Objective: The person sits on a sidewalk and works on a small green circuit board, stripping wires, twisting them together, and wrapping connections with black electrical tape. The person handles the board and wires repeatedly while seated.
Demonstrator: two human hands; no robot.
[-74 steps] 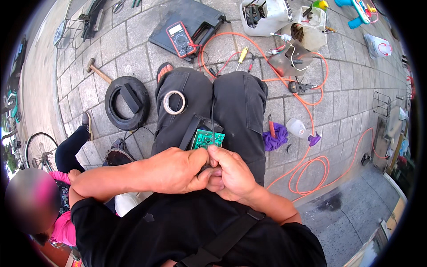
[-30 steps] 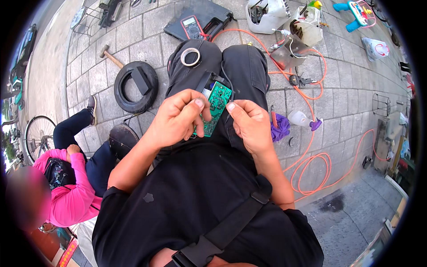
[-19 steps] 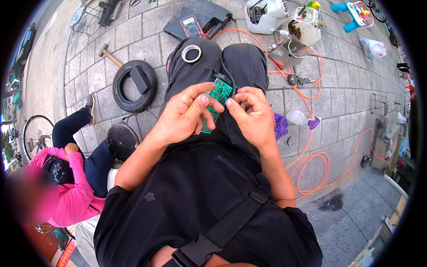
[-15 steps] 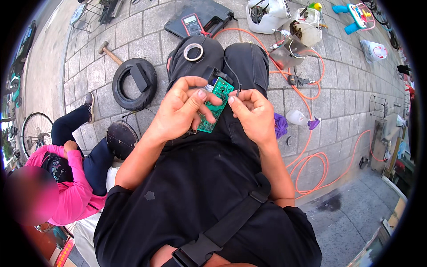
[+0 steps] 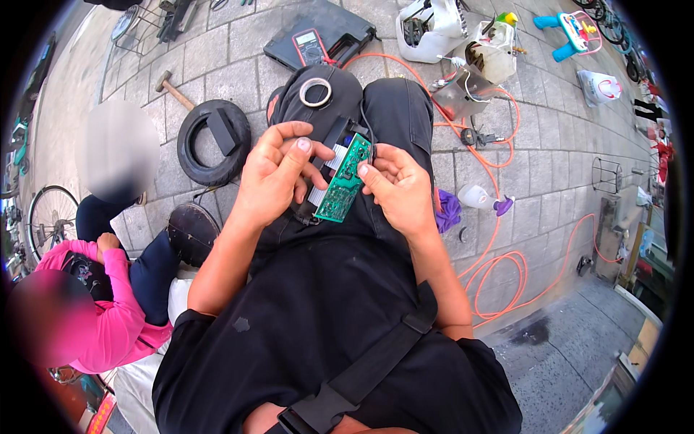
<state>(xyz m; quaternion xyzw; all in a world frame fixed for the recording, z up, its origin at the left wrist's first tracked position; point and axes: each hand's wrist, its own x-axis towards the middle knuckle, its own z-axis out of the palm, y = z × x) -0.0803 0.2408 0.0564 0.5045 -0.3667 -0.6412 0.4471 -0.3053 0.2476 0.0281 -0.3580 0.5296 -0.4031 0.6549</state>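
Observation:
A green circuit board (image 5: 344, 179) lies tilted over my lap, with a dark housing (image 5: 334, 137) beneath it and white ribbon cables (image 5: 337, 157) showing along its left side. My right hand (image 5: 399, 189) pinches the board's right edge between thumb and fingers. Left of the board, my left hand (image 5: 269, 173) has its fingers apart and holds nothing; its fingertips come close to the ribbon cables. A black cable (image 5: 366, 119) runs up from the board's upper right. On my left knee rests a roll of tape (image 5: 315, 92).
Ahead on the paving are a multimeter (image 5: 310, 48) on a black case (image 5: 340, 25), a tyre (image 5: 189, 155) and a hammer (image 5: 173, 90). Cut plastic containers (image 5: 431, 36) and an orange hose (image 5: 497, 173) lie right. A person in a pink top (image 5: 126, 311) sits close at left.
My left hand has drawn back left from the board, uncovering more of its face and the ribbon cables. The board has shifted slightly down and left in view, with my right hand still at its edge.

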